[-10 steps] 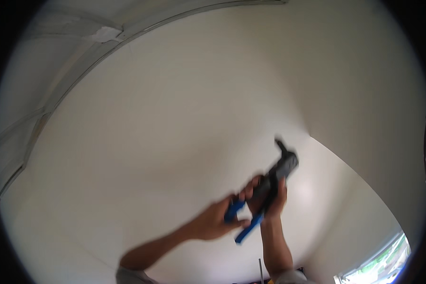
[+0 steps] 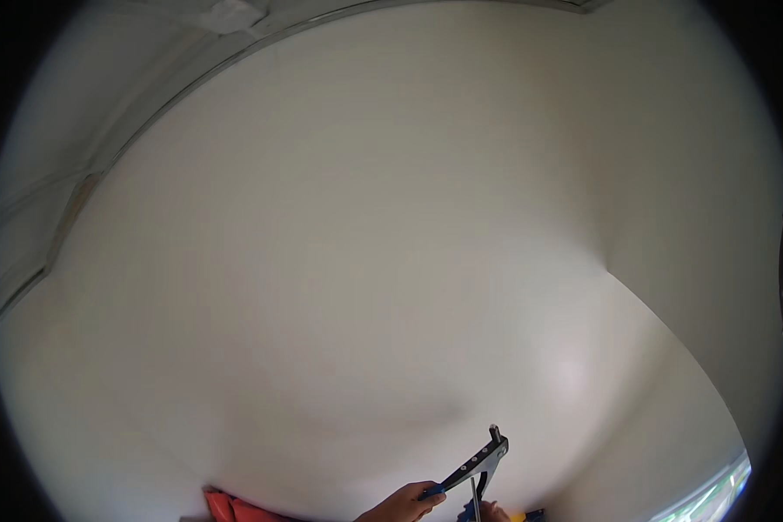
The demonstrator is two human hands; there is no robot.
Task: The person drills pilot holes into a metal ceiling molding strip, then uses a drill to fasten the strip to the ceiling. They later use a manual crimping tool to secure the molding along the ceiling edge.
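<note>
A hand riveter with a dark metal head, bright round pins along its arm and blue handle grips is low in the view, its nose pointing up. My left hand is closed around the blue grip of one handle, which slants down to the left. My right hand is at the other blue grip, its fingers curled beside it; most of this hand is cut off by the lower edge. The two handles are spread apart. A thin grey rod shows upright between them; what it belongs to is hidden.
A plain pale wall fills most of the view. At the lower left is a red object, partly cut off. Something yellow and dark lies right of my right hand. A bright window is at the lower right.
Both hands and the riveter have dropped toward the lower edge. My left hand now grips a handle, and the handles are wider apart. The red object has come into view.
</note>
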